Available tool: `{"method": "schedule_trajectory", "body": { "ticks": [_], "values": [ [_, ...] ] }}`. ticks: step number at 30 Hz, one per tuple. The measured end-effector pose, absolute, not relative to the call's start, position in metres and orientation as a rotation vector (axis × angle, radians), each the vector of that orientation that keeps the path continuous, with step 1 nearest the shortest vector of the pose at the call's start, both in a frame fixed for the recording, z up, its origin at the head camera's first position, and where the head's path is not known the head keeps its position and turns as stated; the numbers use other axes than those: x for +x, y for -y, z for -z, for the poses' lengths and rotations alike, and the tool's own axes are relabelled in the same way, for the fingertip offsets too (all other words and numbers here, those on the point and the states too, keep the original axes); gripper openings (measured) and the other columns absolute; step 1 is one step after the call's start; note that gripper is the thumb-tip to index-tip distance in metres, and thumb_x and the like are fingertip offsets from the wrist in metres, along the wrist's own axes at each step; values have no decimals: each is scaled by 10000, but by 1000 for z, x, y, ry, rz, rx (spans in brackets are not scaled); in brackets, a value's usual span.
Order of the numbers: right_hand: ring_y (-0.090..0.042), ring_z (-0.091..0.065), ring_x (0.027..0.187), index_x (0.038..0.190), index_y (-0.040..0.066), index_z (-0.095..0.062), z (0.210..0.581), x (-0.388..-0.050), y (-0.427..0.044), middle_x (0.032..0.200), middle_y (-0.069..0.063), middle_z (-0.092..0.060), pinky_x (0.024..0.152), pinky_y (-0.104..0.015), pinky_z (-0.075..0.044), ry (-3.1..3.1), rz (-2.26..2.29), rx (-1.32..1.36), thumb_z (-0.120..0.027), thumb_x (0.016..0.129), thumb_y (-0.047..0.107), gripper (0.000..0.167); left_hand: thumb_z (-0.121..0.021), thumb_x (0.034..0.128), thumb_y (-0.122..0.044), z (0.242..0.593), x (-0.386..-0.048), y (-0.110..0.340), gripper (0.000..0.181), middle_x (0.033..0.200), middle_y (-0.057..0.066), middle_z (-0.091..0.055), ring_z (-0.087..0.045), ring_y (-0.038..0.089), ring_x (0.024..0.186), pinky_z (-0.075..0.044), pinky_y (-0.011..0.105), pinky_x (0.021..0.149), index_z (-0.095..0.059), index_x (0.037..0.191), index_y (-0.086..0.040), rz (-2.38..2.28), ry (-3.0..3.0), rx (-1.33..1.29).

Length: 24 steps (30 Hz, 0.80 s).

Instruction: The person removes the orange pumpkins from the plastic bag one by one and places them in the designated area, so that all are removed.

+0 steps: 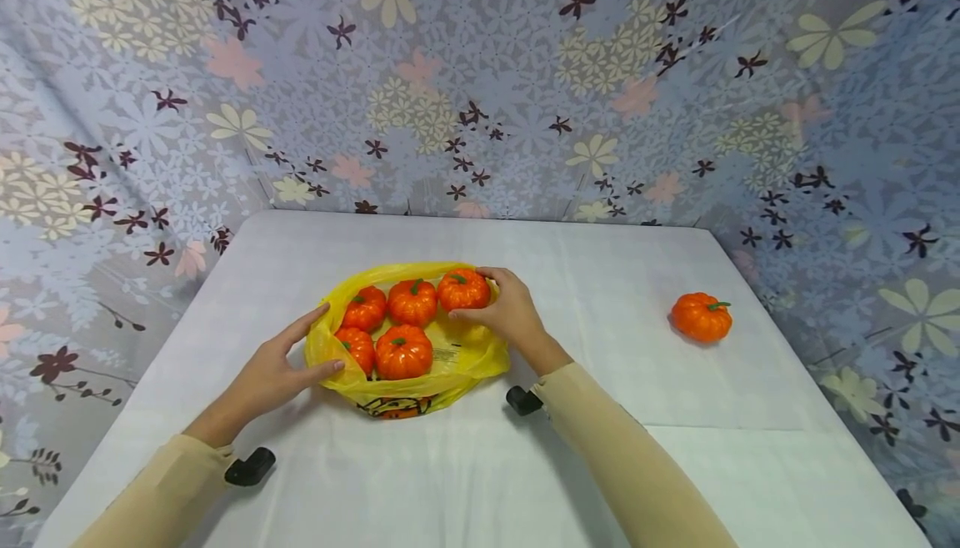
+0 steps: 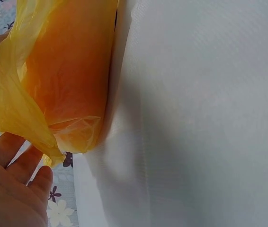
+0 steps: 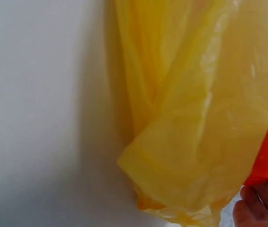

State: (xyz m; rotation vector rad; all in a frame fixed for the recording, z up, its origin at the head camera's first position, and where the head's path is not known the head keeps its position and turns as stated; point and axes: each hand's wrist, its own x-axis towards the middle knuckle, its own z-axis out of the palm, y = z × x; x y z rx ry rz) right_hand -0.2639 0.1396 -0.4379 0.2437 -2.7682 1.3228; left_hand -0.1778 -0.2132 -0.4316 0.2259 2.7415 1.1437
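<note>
- Can see only part of the front-left pumpkin [image 1: 357, 348], half lost behind the near-left wall of the yellow bag [image 1: 480, 360].
- Cannot tell fruit from print in the orange blur behind the bag's film in the left wrist view.
- In the right wrist view, can make out mostly yellow film, plus a sliver of pumpkin and some fingers cut by the picture's edge.
- Find the left hand [image 1: 266, 371] at the bag's left rim, touching it with fingers spread; find the right hand [image 1: 513, 310] at the bag's far right, clamped with thumb and fingers round the back-right pumpkin [image 1: 459, 288], well apart from the left.
- Count three more in the bag: back-left pumpkin [image 1: 365, 309], back-middle pumpkin [image 1: 412, 302], front-middle pumpkin [image 1: 403, 353].
- Under the bag, note white cloth [image 1: 600, 281], with a straight seam to the bag's near right.
- Behind the bag and off to both sides, see a flowered curtain [image 1: 487, 72].
- Right of the bag, across a wide stretch of cloth, find the lone pumpkin [image 1: 701, 318], tilted with stem away from the bag, near the table's right edge.
- Nearer than the bag, see both beige sleeves [image 1: 630, 456] cut off by the frame.
</note>
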Motion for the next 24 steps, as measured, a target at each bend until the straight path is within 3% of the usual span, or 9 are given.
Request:
{"method": "schedule_trajectory", "body": {
  "ticks": [14,24],
  "values": [
    [-334,-470,1336,1401,58,-560,421,-264,-172,1430,-127,-537,1114,-492,-395,2668,-1357,117,-912,727,430,846,-735,856,-584,432,-178,215,976,1627,197,-252,-231,530,1435,-246,770,1050,-233,1624,-251,-1162,-2727,228],
    [-363,-464,1317,1399,46,-563,429,-259,-205,1412,-148,-537,1094,-505,-404,2625,-1320,-4,-919,728,399,837,-732,858,-585,432,-177,215,978,1635,188,-237,-222,531,1437,-245,781,1039,-217,1626,-268,-1159,-2709,212]
  ]
}}
